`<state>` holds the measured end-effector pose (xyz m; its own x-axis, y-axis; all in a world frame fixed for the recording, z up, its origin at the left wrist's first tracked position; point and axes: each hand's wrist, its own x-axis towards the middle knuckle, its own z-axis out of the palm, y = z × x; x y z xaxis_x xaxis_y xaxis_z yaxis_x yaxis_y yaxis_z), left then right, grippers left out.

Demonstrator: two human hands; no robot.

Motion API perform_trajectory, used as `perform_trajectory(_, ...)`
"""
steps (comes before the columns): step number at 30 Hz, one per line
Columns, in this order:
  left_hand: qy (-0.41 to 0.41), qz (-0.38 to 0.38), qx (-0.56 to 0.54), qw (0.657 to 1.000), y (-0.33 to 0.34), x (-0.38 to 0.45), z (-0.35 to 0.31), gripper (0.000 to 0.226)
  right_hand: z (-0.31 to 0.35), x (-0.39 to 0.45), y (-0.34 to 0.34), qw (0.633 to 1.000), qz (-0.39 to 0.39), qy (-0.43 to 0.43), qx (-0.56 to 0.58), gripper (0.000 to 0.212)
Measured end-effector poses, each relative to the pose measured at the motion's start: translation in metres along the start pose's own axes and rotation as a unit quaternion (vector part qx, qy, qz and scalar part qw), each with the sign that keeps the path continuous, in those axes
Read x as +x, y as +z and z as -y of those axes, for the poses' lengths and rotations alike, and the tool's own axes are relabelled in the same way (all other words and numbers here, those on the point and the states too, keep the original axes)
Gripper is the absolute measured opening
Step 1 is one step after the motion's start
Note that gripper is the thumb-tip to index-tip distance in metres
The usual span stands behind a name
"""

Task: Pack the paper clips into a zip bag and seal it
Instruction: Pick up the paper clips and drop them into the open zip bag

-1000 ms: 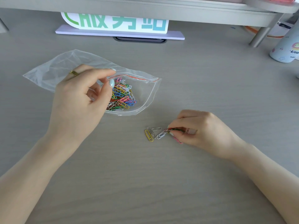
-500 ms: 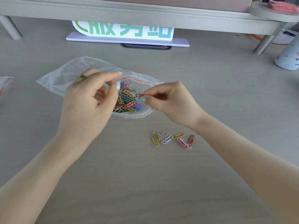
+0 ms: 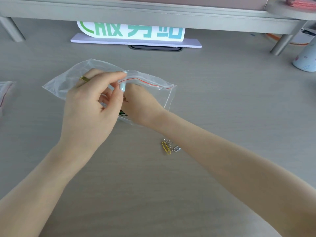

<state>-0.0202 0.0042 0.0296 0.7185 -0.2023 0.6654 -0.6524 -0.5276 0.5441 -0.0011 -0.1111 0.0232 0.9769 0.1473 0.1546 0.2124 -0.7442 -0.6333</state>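
A clear zip bag [image 3: 154, 80] with a red seal line lies on the grey desk. My left hand [image 3: 90, 106] pinches the upper lip of the bag's mouth between thumb and forefinger and holds it up. My right hand [image 3: 142, 105] is reached into the mouth. Its fingers are hidden behind my left hand and the plastic. Only a bit of the coloured paper clips [image 3: 122, 114] inside the bag shows between my hands. A few loose paper clips [image 3: 166, 147], one yellow and the others silver, lie on the desk beside my right forearm.
A white sign with green characters [image 3: 131, 32] stands at the back under a grey shelf [image 3: 153, 16]. A pale bottle [image 3: 306, 59] is at the far right. Another plastic bag [image 3: 5, 93] pokes in at the left edge.
My right hand left the loose clips, carried some to the bag's mouth, and has now gone inside it. My forearm now covers part of the loose pile. My left hand kept hold of the bag.
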Motion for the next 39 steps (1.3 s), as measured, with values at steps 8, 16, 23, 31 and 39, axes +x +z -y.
perform_trajectory(8,0.009,0.004,-0.008,1.0,0.001,0.0,-0.001,0.025,-0.018,-0.02,-0.011,0.991,-0.012,-0.053,0.119,0.04)
perform_trajectory(16,0.003,0.003,-0.011,1.0,0.003,-0.001,0.001,0.022,-0.055,-0.084,-0.051,0.995,0.029,-0.082,0.052,0.02)
perform_trajectory(23,0.002,0.012,-0.009,1.0,0.005,-0.003,0.001,0.022,-0.072,-0.126,-0.043,0.966,0.144,-0.152,-0.15,0.036)
perform_trajectory(31,0.001,0.019,-0.009,1.0,0.008,-0.003,0.003,0.022,-0.091,-0.145,-0.055,0.977,0.066,-0.135,-0.154,0.031)
perform_trajectory(39,-0.001,0.023,0.0,1.0,0.009,-0.004,0.005,0.021,-0.103,-0.147,-0.075,0.989,0.069,-0.046,-0.119,0.049)
